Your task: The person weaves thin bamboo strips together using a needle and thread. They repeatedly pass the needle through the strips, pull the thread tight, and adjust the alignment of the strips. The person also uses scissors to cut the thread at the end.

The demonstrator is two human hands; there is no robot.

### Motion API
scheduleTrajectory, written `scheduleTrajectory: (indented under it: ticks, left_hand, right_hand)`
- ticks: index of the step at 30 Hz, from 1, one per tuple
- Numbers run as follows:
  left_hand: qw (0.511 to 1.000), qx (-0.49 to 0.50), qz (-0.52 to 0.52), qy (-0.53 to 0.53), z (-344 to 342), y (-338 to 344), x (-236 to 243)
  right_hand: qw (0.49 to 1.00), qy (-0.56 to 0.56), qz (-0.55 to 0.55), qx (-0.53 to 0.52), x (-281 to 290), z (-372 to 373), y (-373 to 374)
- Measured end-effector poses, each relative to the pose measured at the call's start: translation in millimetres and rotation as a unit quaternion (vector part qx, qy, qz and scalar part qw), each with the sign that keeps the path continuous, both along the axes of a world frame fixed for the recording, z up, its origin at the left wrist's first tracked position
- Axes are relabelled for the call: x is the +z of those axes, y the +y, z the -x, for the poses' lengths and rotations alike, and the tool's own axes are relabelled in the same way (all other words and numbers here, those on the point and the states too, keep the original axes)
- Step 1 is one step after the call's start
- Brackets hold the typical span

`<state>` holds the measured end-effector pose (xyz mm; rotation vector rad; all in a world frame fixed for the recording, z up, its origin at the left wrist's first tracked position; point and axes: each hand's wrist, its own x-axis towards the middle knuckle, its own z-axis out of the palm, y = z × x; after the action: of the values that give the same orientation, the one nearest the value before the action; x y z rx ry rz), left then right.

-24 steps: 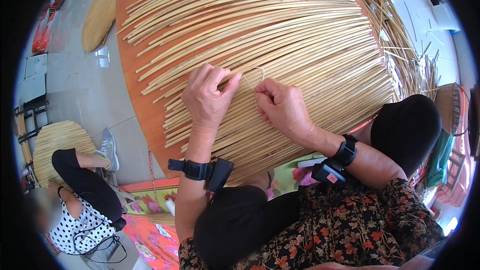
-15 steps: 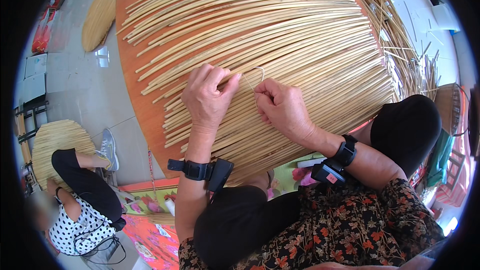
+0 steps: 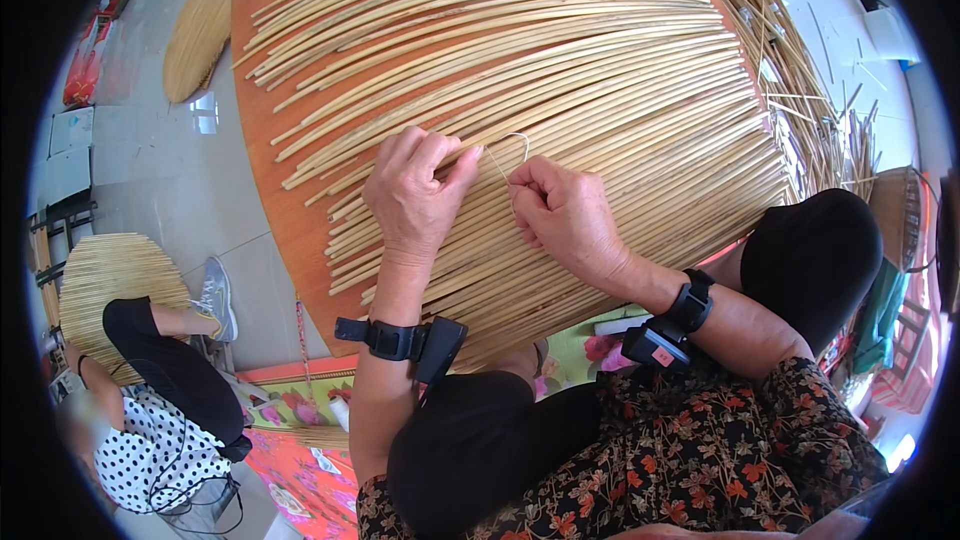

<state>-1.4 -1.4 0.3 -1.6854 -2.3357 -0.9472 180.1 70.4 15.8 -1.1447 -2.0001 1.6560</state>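
Note:
Pale straw stalks [image 3: 640, 130] lie side by side in a wide layer on an orange-brown board [image 3: 300, 105]. Over the middle of this layer, my left hand [image 3: 415, 195] is closed, its thumb and forefinger pinched around a stalk. A thin pale thread [image 3: 503, 172] runs from those fingertips to my right hand [image 3: 568, 215]. The right hand is closed on the thread, its fingers curled just above the stalks. A slack loop of thread curves above, between the two hands. What lies under my left fingers is hidden.
Loose stalks [image 3: 790, 70] are heaped beyond the board's right edge. An oval straw panel [image 3: 200, 25] lies on the tiled floor at far left. Lower left, another person [image 3: 165, 440] sits with a similar straw panel [image 3: 120, 275]. A basket [image 3: 897, 218] stands at right.
My hands and the thread stay almost exactly in place. At lower left, the other person has shifted lower, and their straw panel has tilted or moved slightly.

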Motion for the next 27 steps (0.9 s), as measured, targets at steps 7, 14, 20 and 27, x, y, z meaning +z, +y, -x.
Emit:
scheduleTrajectory:
  ticks: [7,14,20,27]
  left_hand:
    - [1.0,-0.001,-0.002,-0.007,-0.4,-0.3,0.5]
    - [1.0,-0.002,-0.008,-0.003,-0.1,-0.7,-0.8]
    - [1.0,-0.01,-0.018,-0.012,0.0,1.0,0.2]
    - [0.999,-0.013,-0.023,-0.022,0.1,0.5,3.2]
  right_hand:
    - [1.0,0.002,0.013,-0.003,4.7,1.3,0.7]
    - [0.987,0.009,0.153,-0.04,16.3,4.5,3.2]
    - [0.98,0.016,0.191,-0.056,17.1,7.0,6.1]
    - [0.965,0.033,0.25,-0.073,16.9,9.3,12.2]
